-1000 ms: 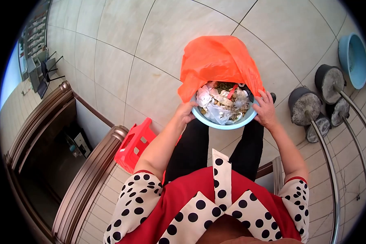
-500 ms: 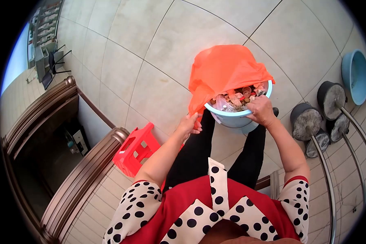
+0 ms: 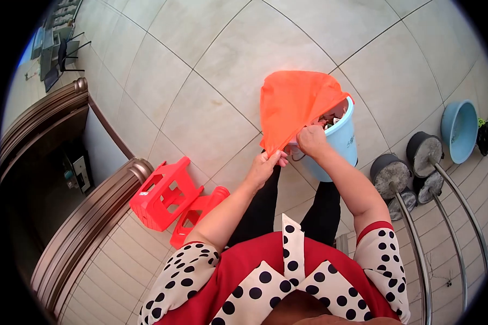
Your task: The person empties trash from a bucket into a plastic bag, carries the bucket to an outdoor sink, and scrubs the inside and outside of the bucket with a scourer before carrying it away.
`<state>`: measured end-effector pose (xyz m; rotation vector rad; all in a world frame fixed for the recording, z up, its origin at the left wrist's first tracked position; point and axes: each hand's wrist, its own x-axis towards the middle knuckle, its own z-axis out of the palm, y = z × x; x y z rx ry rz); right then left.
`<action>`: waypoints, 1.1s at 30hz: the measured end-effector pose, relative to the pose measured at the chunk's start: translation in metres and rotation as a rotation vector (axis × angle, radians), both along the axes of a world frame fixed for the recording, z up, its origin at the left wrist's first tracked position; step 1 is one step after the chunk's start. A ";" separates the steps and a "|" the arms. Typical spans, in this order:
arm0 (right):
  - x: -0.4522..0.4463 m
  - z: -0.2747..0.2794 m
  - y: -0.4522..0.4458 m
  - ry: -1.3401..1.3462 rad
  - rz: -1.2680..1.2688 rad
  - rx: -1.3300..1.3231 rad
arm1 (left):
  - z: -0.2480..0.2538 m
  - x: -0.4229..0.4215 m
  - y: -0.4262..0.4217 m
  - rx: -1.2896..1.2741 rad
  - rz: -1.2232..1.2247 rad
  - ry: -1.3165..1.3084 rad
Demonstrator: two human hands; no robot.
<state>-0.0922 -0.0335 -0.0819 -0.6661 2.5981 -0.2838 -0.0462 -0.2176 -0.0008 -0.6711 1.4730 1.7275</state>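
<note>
An orange plastic bag [image 3: 295, 105] drapes over the far and left side of a light blue bucket [image 3: 341, 138]. Food scraps and litter [image 3: 333, 116] show in the bucket's uncovered part. My left hand [image 3: 267, 167] pinches the gathered near corner of the bag, left of the bucket. My right hand [image 3: 313, 141] is closed at the bag's edge, over the bucket's near rim; its fingertips are hidden. Below it a thin wire handle [image 3: 298, 157] shows. The bucket tilts, standing by my legs.
Red plastic stools [image 3: 165, 195] lie to the left beside a brown wooden door frame [image 3: 100, 222]. At right are several dark pots [image 3: 390, 174] with grey undersides, a blue basin [image 3: 460, 132] and metal rails [image 3: 417, 244]. Pale floor tiles [image 3: 217, 103] surround the bucket.
My right hand has moved left along the near rim, closer to my left hand. The bucket has tipped so that more of its outer side shows, and the bag covers more of its mouth.
</note>
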 end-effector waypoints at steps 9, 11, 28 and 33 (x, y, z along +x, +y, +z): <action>-0.029 -0.012 -0.054 -0.109 0.059 0.010 | -0.010 -0.011 -0.024 0.074 0.141 -0.061; -0.036 -0.034 -0.066 -0.263 0.079 0.118 | -0.012 -0.018 -0.025 0.057 0.127 -0.063; -0.057 -0.051 -0.098 -0.280 0.135 0.122 | -0.100 0.018 -0.023 -0.576 -0.236 0.214; -0.088 -0.021 -0.108 -0.421 0.191 0.146 | -0.084 -0.001 -0.011 -0.559 -0.212 0.303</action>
